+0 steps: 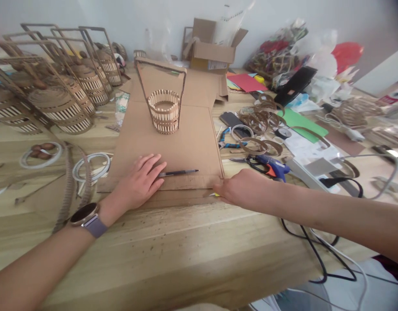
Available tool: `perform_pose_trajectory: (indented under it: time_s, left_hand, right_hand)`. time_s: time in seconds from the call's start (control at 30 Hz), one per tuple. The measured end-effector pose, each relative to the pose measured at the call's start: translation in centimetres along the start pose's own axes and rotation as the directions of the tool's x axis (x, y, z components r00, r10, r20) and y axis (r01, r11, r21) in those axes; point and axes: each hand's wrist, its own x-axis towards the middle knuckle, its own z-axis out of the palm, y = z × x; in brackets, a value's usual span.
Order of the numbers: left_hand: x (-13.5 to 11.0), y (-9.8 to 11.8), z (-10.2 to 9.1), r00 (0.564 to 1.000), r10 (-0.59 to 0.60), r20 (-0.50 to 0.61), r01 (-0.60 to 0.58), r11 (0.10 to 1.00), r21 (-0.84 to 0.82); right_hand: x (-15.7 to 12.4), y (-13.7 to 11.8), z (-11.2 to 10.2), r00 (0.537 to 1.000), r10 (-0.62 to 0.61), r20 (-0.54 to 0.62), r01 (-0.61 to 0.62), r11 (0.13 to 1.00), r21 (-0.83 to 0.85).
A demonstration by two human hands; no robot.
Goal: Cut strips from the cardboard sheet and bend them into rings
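Cardboard (pixel 194 140) flat, brown (creased near edge); left hand (pixel 139 179) spread atop, right hand (pixel 236 186) gripping yellow cutter (pixel 216 194).

I see the cardboard (pixel 192 151) mid-depth on the worktop (pixel 173 250), back from its front edge. On it, a basket (pixel 165 114) stands toward the back; a pen (pixel 179 172) lies near the front, just right of my left hand (pixel 142 179). More baskets (pixel 61 106) crowd the worktop's back left corner. A box (pixel 213 55) sits along the back edge; right of the cardboard, pliers (pixel 237 145) lie behind the glue gun (pixel 275 166).
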Motion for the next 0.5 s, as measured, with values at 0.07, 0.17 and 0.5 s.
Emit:
perform_pose_trajectory:
  time_s: [0.07,0.17,0.5]
  left_hand:
    - [0.0,0.0,0.0,1.000,0.006,0.007,-0.006,1.000,0.009]
    - [0.1,0.0,0.0,1.000,0.007,0.009,-0.007,1.000,0.011]
    - [0.0,-0.2,0.0,1.000,0.020,0.001,-0.020,1.000,-0.010]
  right_hand:
    - [-0.2,0.1,0.2,1.000,-0.002,-0.009,0.002,1.000,-0.006]
    - [-0.6,0.3,0.6,1.000,0.002,-0.017,-0.002,1.000,-0.007]
    - [-2.1,1.6,3.2,0.997,0.053,-0.055,-0.051,0.998,0.031]
